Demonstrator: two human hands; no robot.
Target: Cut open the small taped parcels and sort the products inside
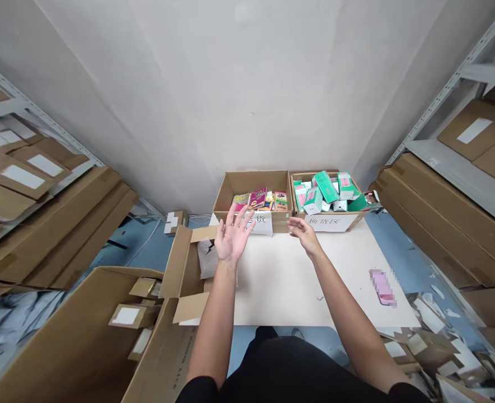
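- The left hand [232, 235] is raised and empty, palm forward with all 5 fingers spread, hovering just short of the front wall of the left carton [251, 182].
- The right hand [303, 234] is loosely open, palm down and grasping nothing. It sits just short of the seam where the 2 cartons meet.
- The coloured packs [259, 198] lie just beyond the left fingertips. The green boxes [326, 187] sit beyond and to the right of the right hand, in the right carton [306, 174].
- The green boxes are heaped above their rim, so a bump against that carton would likely tip 1 over the side.
- A cardboard flap [180, 263] stands just outboard of the left wrist. An outward sweep of that arm would probably catch it.
- The pink item [382, 287] lies well outboard of the right forearm, near the edge of the white table [281, 280] — a wide elbow could push it off.
- Open room is the bare tabletop below and behind both hands, and between the forearms.
- The shelves [461, 173] and stacked cartons crowd both outer sides, so the freest movement is straight forward and back.
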